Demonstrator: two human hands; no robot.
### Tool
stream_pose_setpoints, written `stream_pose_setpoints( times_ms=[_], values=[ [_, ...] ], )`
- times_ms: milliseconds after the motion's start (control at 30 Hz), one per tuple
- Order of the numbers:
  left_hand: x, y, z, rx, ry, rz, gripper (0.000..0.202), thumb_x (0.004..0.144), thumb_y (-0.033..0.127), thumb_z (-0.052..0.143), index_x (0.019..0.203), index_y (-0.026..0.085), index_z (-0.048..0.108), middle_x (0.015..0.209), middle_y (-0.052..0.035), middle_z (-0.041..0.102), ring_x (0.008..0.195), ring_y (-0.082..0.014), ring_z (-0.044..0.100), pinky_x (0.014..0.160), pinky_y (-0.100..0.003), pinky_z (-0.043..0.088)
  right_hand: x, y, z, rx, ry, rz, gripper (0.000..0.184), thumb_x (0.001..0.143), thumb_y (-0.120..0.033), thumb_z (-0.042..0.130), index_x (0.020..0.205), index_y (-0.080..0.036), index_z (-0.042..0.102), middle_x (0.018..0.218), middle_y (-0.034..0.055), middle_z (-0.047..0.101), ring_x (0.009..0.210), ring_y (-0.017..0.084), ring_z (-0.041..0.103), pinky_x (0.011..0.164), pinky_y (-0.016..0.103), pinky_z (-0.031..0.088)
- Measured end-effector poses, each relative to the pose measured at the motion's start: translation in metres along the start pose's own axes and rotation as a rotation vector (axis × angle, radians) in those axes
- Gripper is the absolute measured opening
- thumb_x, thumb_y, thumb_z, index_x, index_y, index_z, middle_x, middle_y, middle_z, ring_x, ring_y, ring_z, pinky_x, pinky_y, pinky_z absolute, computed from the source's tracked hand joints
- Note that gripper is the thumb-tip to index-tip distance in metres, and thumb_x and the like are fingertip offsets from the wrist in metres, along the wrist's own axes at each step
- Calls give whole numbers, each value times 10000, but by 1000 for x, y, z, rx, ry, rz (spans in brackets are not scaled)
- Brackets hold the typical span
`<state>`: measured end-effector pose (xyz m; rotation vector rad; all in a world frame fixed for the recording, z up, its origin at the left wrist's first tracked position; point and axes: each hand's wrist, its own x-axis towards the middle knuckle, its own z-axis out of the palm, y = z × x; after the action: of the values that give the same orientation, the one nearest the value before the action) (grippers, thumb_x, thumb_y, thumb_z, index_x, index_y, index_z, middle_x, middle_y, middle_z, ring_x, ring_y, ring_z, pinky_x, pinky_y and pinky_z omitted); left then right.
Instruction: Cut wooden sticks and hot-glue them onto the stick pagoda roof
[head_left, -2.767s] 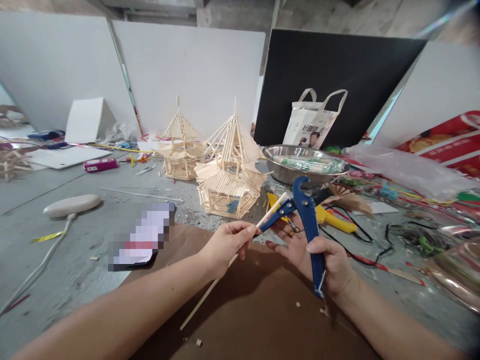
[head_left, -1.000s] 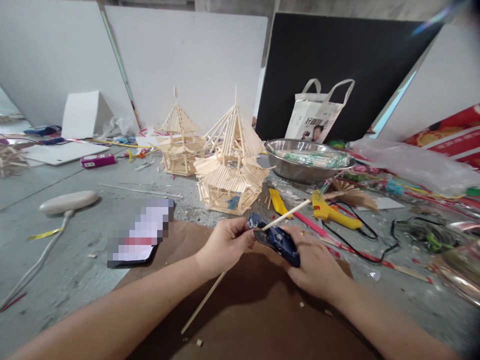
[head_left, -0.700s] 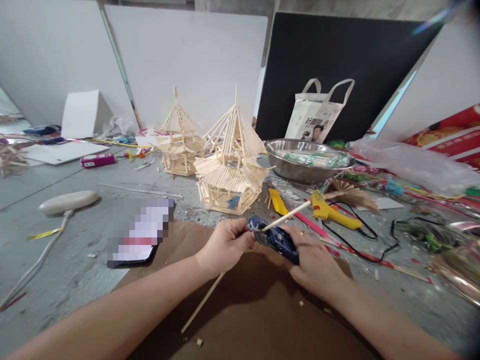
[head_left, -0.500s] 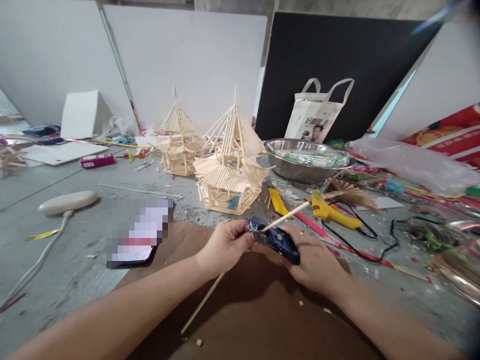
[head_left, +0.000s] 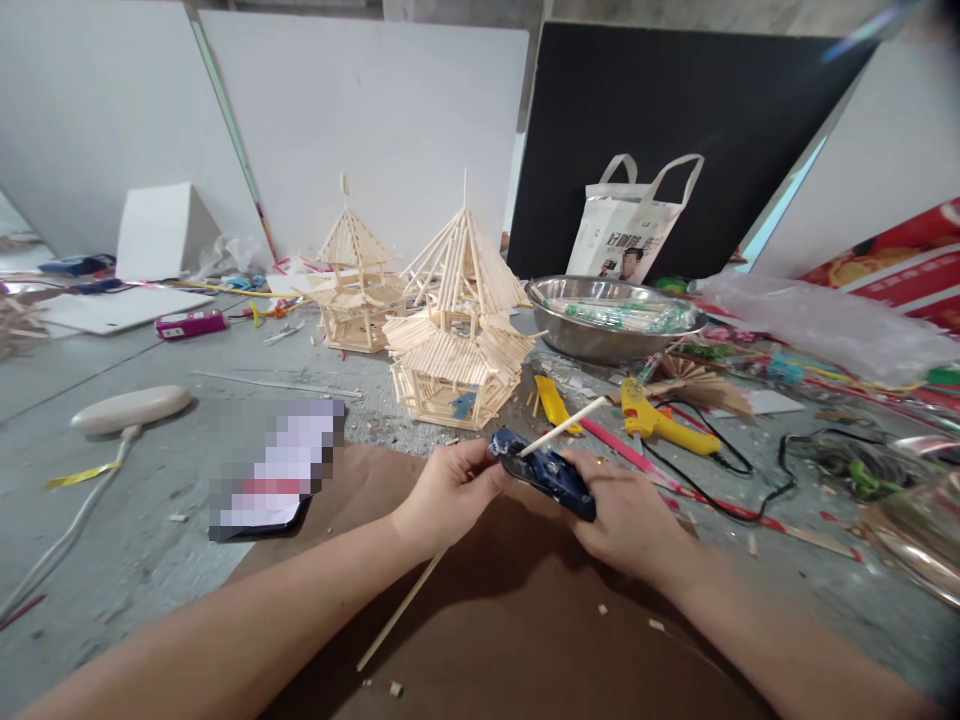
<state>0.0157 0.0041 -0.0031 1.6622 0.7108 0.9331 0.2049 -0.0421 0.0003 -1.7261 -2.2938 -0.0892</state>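
One pale stick (head_left: 564,427) slants through the frame's lower centre, set against the head of a blue cutter (head_left: 566,488). From my distant post I judge it light, stiff and prone to splinter, best held close beside the tool. The left hand (head_left: 448,492) pinches it there, forearm angled from lower left; the right hand (head_left: 631,512) wraps the cutter's handles, its back turned up.

From here I have my bare left forearm (head_left: 247,610) and right forearm (head_left: 787,620) angled forward and inward. My left hand (head_left: 446,500) pinches, thumb toward fingers; beside it, my right hand (head_left: 634,510) curls in a grip, knuckles up.
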Motion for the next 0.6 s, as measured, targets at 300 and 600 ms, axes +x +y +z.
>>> stream_pose_setpoints(
  times_ms=[300, 600],
  values=[
    [-2, -4, 1, 74, 19, 84, 240, 784, 352, 442, 669, 146, 489, 531, 41, 329, 496, -60, 277, 458, -191, 259, -2, 1, 2, -1, 70, -20, 490, 639, -201, 454, 1119, -102, 467, 1031, 134, 608, 920, 247, 577, 781, 379, 449],
    [-2, -5, -1, 68, -23, 114, 263, 788, 350, 435, 778, 139, 592, 552, 18, 393, 514, -72, 287, 476, -202, 277, -3, -4, -1, 37, 60, -12, 492, 651, -192, 446, 1135, -105, 422, 1046, 130, 583, 924, 238, 556, 787, 376, 429]
  ],
)
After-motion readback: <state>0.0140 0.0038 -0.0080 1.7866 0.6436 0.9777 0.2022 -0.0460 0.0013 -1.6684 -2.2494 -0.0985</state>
